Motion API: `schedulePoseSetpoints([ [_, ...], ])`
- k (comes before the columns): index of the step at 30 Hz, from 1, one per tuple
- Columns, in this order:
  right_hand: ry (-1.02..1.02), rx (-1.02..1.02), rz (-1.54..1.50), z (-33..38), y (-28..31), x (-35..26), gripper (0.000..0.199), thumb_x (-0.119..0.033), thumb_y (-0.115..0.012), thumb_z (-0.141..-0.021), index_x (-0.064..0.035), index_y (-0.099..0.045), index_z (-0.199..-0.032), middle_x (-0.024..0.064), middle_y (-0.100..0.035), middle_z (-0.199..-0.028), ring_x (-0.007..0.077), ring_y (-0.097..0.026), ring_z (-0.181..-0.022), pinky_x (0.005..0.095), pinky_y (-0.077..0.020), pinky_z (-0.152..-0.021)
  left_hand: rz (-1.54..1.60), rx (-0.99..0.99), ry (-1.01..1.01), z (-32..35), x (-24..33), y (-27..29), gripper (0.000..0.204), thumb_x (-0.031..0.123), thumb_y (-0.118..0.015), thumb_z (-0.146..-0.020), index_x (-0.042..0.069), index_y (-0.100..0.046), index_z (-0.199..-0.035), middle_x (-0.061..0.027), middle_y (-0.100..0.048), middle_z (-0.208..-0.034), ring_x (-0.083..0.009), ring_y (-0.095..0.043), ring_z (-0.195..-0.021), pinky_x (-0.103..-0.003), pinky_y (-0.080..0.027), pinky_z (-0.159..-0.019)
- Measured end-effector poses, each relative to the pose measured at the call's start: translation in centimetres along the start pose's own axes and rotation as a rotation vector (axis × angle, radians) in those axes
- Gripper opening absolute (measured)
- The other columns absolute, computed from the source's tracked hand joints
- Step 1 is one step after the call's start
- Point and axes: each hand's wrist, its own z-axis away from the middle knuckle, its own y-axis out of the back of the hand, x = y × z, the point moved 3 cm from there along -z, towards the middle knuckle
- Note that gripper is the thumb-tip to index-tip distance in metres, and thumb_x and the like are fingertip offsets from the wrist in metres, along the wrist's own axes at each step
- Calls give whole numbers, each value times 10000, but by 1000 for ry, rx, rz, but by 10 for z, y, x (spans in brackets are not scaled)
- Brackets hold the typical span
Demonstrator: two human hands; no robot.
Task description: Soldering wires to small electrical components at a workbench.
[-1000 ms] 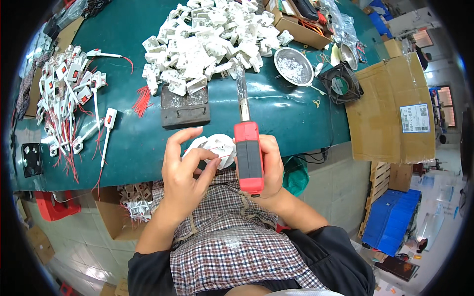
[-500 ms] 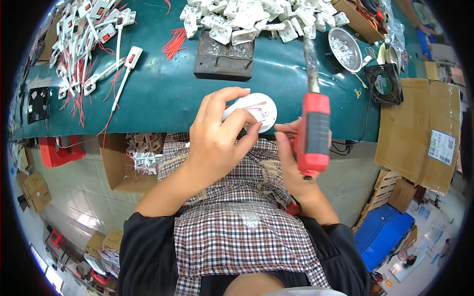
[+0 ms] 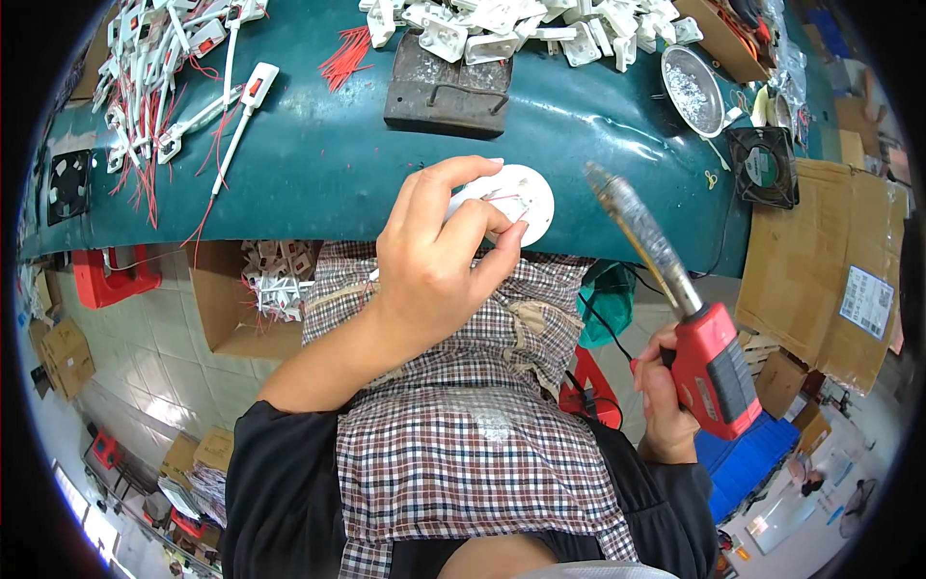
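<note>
My left hand (image 3: 429,246) is closed at the near edge of the table, thumb and fingertips on a white round plastic piece (image 3: 536,198). Thin red wire lies across the face of this piece; the fingers cover its left part. Off to the right, my right hand (image 3: 664,410) grips the handle of a red and black soldering gun (image 3: 716,372). The gun's long metal barrel slants up and left, its worn tip over the table, apart from the round piece.
Beyond my left hand sits a dark metal block (image 3: 449,92) with a handle, before a heap of white plastic parts (image 3: 579,29). White switch parts with red wires (image 3: 154,77) lie left. A metal bowl (image 3: 693,92), a black fan (image 3: 762,166) and a cardboard box (image 3: 820,261) stand right.
My right hand has drawn the soldering gun right and toward me, away from the round piece, and its barrel now leans left. My left hand stays on the piece.
</note>
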Motion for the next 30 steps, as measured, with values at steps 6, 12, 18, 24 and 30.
schedulePoseSetpoints([
  [6, 31, -106, 187, -5, 8, -1, 207, -18, -756, -721, 0, -646, -895, 116, -636, -783, 258, -632, -656, 326, -494, -603, -6, 13, -11, -1, 3, -2, 172, 46, -839, -695, 68, -676, -743, -139, -656, -1143, -283, -665, -955, -362, -542, -759],
  [12, 219, -178, 270, -18, 6, -7, 226, 26, -737, -677, -3, -630, -874, 112, -612, -738, 252, -620, -620, 321, -484, -579, 4, 53, -52, 1, 2, -4, 204, 50, -834, -680, 80, -650, -760, -103, -656, -1122, -284, -649, -915, -348, -547, -685],
  [18, 351, -248, 372, -28, 3, -12, 213, 40, -715, -676, 4, -625, -867, 113, -617, -737, 246, -619, -607, 310, -485, -577, 23, 27, -28, 0, 3, -2, 196, 48, -842, -679, 80, -666, -759, -118, -655, -1133, -282, -656, -943, -353, -549, -723],
  [24, 293, -213, 356, -28, 2, -12, 168, -30, -689, -693, 1, -647, -853, 105, -601, -746, 274, -587, -627, 356, -474, -596, 33, 2, -19, -1, 2, -1, 199, 49, -851, -685, 79, -671, -762, -141, -650, -1156, -290, -663, -974, -361, -551, -756],
  [30, 319, -245, 422, -34, 4, -16, 194, -50, -702, -674, 0, -643, -851, 109, -584, -727, 285, -577, -614, 357, -460, -572, 47, 9, -48, 1, -1, -3, 205, 54, -851, -686, 78, -669, -778, -141, -647, -1163, -295, -662, -983, -359, -553, -742],
])
